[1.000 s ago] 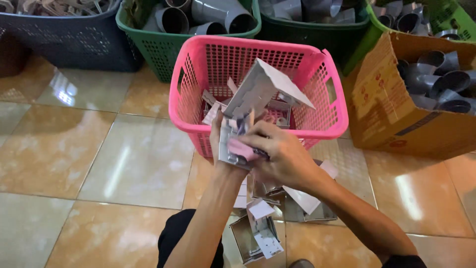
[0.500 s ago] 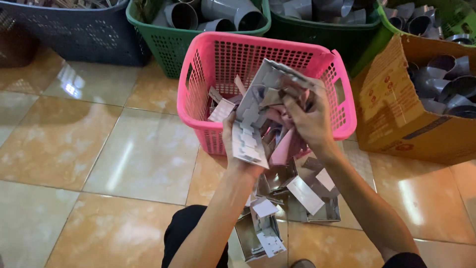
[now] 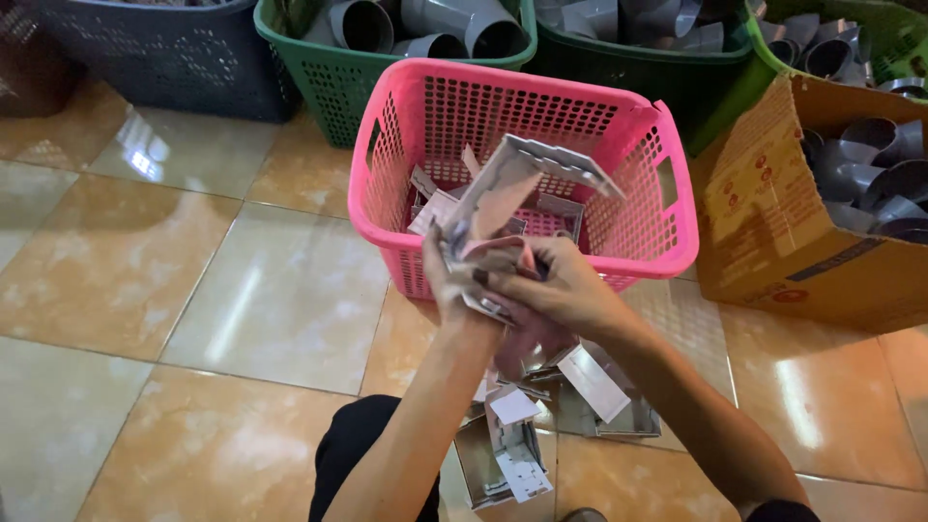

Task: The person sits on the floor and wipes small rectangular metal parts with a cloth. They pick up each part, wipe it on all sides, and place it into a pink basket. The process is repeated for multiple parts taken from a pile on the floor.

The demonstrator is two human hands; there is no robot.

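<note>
In the head view, both your hands meet just in front of the pink basket, over the tiled floor. Your left hand clasps the lower end of a flat grey cardboard piece, thumb and fingers closed around it, so the piece rises tilted up and away from you, its folded top edge hanging over the basket's opening. Your right hand comes in from the right and presses against the same piece from the front, fingers curled onto its lower part, touching your left hand. Both hands are clenched on the cardboard. Inside the basket lie a few more folded cardboard pieces on the bottom. Below your wrists, on the floor near your knee, sits a loose heap of flat cardboard blanks. Behind the pink basket stands a green basket filled with grey pipe fittings, and to the right an open brown carton holds more of them
</note>
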